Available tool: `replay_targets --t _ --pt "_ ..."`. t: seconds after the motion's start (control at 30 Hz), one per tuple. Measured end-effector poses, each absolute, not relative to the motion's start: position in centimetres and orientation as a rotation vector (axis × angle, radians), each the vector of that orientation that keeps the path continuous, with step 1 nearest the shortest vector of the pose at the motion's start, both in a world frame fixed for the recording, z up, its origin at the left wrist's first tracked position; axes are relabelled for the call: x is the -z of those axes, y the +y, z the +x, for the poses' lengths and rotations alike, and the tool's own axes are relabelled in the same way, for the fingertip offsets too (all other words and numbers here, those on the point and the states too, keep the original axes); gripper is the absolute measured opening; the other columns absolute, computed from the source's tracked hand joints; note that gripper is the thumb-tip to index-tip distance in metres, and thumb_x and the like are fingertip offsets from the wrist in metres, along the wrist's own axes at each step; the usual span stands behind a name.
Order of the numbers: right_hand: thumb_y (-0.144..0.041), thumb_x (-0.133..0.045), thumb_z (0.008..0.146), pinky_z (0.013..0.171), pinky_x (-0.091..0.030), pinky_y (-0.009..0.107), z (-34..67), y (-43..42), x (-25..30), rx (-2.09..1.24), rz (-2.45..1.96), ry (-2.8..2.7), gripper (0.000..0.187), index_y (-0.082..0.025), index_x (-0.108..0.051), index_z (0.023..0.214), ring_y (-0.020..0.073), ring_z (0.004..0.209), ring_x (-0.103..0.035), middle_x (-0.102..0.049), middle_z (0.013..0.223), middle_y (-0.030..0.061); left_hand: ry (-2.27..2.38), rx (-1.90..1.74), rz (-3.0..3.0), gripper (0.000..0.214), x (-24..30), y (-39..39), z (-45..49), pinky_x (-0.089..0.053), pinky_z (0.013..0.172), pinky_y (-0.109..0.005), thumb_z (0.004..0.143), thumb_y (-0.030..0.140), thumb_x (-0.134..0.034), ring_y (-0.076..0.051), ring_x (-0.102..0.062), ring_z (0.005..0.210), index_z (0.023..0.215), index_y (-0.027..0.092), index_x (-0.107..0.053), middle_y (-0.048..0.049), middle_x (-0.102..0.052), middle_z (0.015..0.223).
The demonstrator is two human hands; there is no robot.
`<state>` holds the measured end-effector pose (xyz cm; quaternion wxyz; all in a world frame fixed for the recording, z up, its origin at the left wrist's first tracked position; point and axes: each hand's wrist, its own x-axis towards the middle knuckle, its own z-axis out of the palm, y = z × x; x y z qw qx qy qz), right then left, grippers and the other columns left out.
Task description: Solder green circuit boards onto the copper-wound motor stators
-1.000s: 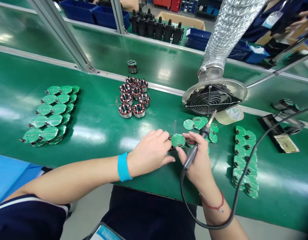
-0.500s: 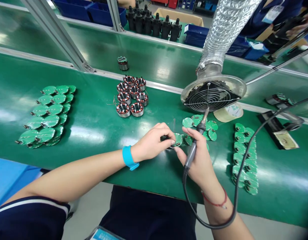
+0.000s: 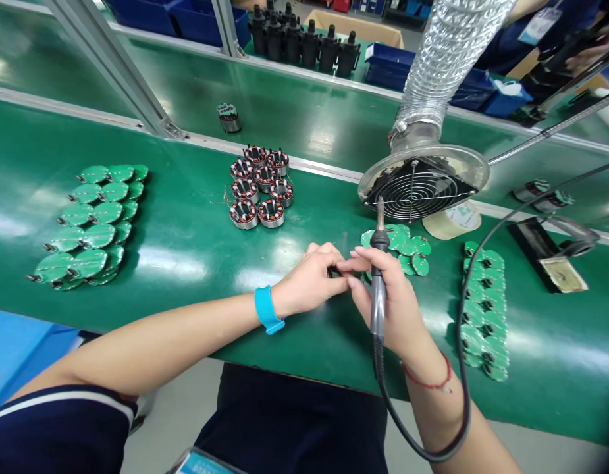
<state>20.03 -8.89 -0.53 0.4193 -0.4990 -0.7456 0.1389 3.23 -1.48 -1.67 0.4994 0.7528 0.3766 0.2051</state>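
My left hand (image 3: 311, 284) is curled, its fingertips pinching a small dark part that is mostly hidden between both hands. My right hand (image 3: 393, 299) grips a soldering iron (image 3: 378, 283) that stands nearly upright, tip pointing up toward the fume fan (image 3: 423, 187). The right thumb and forefinger also touch the hidden part. Just beyond the hands lies a small heap of round green circuit boards (image 3: 405, 242). A cluster of copper-wound stators (image 3: 257, 187) sits further back on the green bench (image 3: 195, 250).
Rows of green boards lie at the left (image 3: 89, 227) and right (image 3: 482, 309). A tape roll (image 3: 452, 220) and a soldering stand (image 3: 551, 253) sit at the right. One stator (image 3: 228, 117) rides the rear belt. Black pumps (image 3: 304, 39) and blue bins stand behind.
The soldering iron has swung from leaning right to nearly upright. The green board seen between my fingers earlier is now hidden as both hands closed together. The stator on the rear belt moved left.
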Motion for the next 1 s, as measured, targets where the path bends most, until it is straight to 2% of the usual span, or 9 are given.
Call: replay_targets --t 0.13,0.3,0.43,0.53,0.7,0.77,1.0 --pt "-0.014 -0.063 0.099 0.092 -0.059 0.046 19.8 -8.6 0.4 -0.324 -1.23 -1.914 0.056 -0.035 -0.046 0.149 0.0276 0.114 -0.073 -0.081 0.122 0.0038 0.91 -0.514 1.858 0.007 1.8 -1.7 3.1 -0.045 0.107 -0.043 0.088 0.021 -0.073 -0.025 -0.056 0.109 0.095 0.02 -0.072 -0.0034 -0.065 0.102" --pt "-0.013 -0.06 0.099 0.091 -0.06 0.048 20.0 -8.8 0.4 -0.27 -1.295 -1.869 0.057 -0.036 -0.045 0.149 0.0264 0.107 -0.075 -0.08 0.118 0.0041 0.787 -0.458 1.918 0.021 0.9 -0.3 0.7 -0.046 0.112 -0.043 0.083 0.023 -0.082 -0.025 -0.055 0.119 0.1 0.021 -0.071 -0.0046 -0.06 0.114" --pt "-0.015 -0.061 0.101 0.091 -0.061 0.049 20.3 -9.2 0.7 -0.302 -1.304 -1.856 0.053 -0.035 -0.046 0.148 0.0278 0.11 -0.077 -0.081 0.115 0.0046 0.67 -0.374 2.045 0.003 -0.1 1.3 -0.6 -0.043 0.115 -0.044 0.089 0.021 -0.078 -0.024 -0.054 0.121 0.092 0.023 -0.078 -0.0041 -0.062 0.117" --pt "-0.014 -0.061 0.1 0.092 -0.061 0.048 20.2 -9.3 0.9 -0.313 -1.283 -1.838 0.054 -0.035 -0.046 0.148 0.0275 0.111 -0.077 -0.081 0.116 0.0045 0.691 -0.406 2.058 0.005 0.0 1.1 0.0 -0.043 0.115 -0.045 0.093 0.023 -0.078 -0.024 -0.056 0.12 0.09 0.024 -0.081 -0.0049 -0.065 0.116" --pt "-0.009 -0.061 0.1 0.095 -0.06 0.048 19.9 -9.2 1.0 -0.328 -1.202 -1.827 0.061 -0.038 -0.044 0.151 0.026 0.116 -0.076 -0.08 0.125 0.0038 0.776 -0.457 1.902 0.009 1.1 -0.2 1.6 -0.042 0.115 -0.047 0.095 0.028 -0.079 -0.024 -0.059 0.116 0.101 0.025 -0.084 -0.0048 -0.068 0.116" --pt "-0.009 -0.062 0.1 0.094 -0.06 0.048 19.9 -9.0 1.0 -0.323 -1.198 -1.831 0.06 -0.038 -0.045 0.15 0.0259 0.115 -0.076 -0.081 0.122 0.0033 0.792 -0.463 1.854 0.009 1.3 -0.5 1.9 -0.042 0.116 -0.047 0.094 0.028 -0.079 -0.024 -0.058 0.118 0.101 0.024 -0.084 -0.005 -0.067 0.117" --pt "-0.014 -0.063 0.099 0.093 -0.06 0.048 20.2 -9.0 1.6 -0.338 -1.323 -1.722 0.048 -0.034 -0.049 0.141 0.0225 0.094 -0.074 -0.074 0.1 -0.0004 0.82 -0.499 1.843 0.011 0.6 -1.2 1.9 -0.041 0.116 -0.047 0.093 0.02 -0.071 -0.024 -0.054 0.12 0.082 0.02 -0.07 -0.0047 -0.063 0.113"
